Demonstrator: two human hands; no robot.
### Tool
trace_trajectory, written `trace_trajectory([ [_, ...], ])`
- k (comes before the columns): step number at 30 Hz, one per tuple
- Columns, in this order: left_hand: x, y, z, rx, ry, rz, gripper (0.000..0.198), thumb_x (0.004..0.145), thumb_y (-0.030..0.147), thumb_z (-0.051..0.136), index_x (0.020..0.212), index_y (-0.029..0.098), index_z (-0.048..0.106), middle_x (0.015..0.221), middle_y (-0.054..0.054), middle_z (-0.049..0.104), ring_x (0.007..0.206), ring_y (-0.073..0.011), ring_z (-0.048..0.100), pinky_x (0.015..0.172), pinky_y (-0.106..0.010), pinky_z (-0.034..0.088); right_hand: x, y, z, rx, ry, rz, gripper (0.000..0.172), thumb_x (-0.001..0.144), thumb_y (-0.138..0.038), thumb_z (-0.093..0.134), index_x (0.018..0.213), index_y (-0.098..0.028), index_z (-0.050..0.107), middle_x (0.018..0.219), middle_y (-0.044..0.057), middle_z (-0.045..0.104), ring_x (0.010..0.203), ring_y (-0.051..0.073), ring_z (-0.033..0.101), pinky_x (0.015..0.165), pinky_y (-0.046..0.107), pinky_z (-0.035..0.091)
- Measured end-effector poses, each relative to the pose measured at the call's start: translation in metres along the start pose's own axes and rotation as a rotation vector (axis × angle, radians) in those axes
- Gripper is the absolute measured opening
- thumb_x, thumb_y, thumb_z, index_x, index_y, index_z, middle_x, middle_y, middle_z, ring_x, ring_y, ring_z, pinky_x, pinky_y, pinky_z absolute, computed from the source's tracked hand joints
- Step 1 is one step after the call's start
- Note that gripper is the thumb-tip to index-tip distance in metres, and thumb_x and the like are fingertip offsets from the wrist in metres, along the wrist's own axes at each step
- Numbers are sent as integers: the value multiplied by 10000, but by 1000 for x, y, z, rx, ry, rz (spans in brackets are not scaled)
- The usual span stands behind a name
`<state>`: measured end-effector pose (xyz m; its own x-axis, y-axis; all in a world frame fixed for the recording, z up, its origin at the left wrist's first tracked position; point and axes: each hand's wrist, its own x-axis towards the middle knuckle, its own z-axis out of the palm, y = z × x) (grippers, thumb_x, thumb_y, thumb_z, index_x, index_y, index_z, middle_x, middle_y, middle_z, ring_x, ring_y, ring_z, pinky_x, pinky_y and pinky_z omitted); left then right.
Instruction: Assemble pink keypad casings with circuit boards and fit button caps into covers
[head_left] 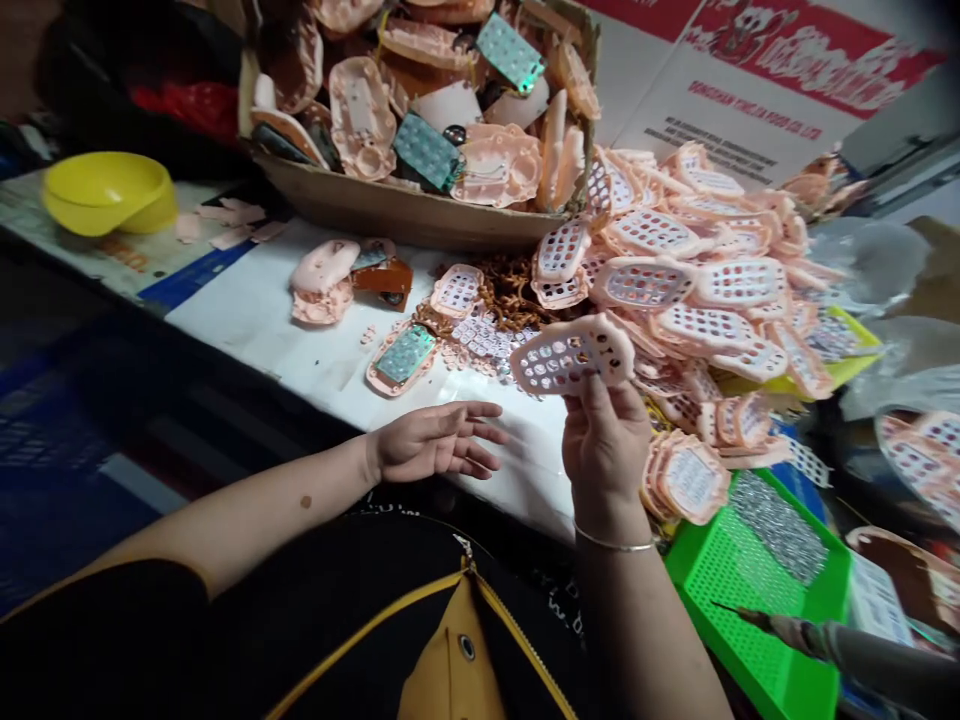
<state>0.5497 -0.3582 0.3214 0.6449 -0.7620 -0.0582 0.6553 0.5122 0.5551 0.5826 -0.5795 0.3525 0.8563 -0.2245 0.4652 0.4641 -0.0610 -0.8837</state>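
My right hand [606,440] pinches a pink plastic keypad cover [574,360] by its near edge, raised above the table. White keys fill part of its grid of holes, while those toward the right look open. My left hand [442,440] hovers palm inward near the table's front edge, fingers spread, touching nothing. Beyond it lies a pink half-shell with a green circuit board [405,352] inside. Small white keys [484,338] are heaped behind the held cover, and another keypad cover [457,291] lies beside them.
A cardboard box [360,205] of shells and boards stands at the back. Keypad covers [645,282] are piled to the right. A green basket [757,600] holds screws, with an electric screwdriver [847,640] over it. A yellow bowl [109,192] sits at far left.
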Motion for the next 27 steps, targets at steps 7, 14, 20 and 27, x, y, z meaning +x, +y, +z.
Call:
trace_trajectory([
  [7,3,0,1,-145,-12,5,792,895,760,372,1212,96,665,1123,-211,734,997,-291,722,880,-431,571,-45,-16,-1,-407,-605,-493,185,893,-220,650,993,-302,782,1356,80,605,1274,287,561,1017,507,512],
  [14,-9,10,9,-240,89,92,793,869,790,380,1190,116,647,1093,-215,735,929,-307,733,764,-464,622,-49,-22,-2,-497,-642,-444,396,891,-178,524,1249,-249,679,1435,130,547,1324,292,541,1039,522,504],
  [20,-24,27,5,-190,179,122,676,939,693,365,1274,160,610,1147,-192,727,923,-334,745,638,-487,646,-11,5,10,-934,-581,-341,251,956,-253,516,1022,-188,750,949,113,712,859,241,635,789,405,514],
  [27,-16,25,-2,-213,159,85,776,907,749,354,1294,121,597,1072,-195,735,888,-332,742,671,-489,641,14,9,56,-1422,-755,-438,267,920,-104,492,815,-137,735,816,150,670,781,254,550,671,373,373],
])
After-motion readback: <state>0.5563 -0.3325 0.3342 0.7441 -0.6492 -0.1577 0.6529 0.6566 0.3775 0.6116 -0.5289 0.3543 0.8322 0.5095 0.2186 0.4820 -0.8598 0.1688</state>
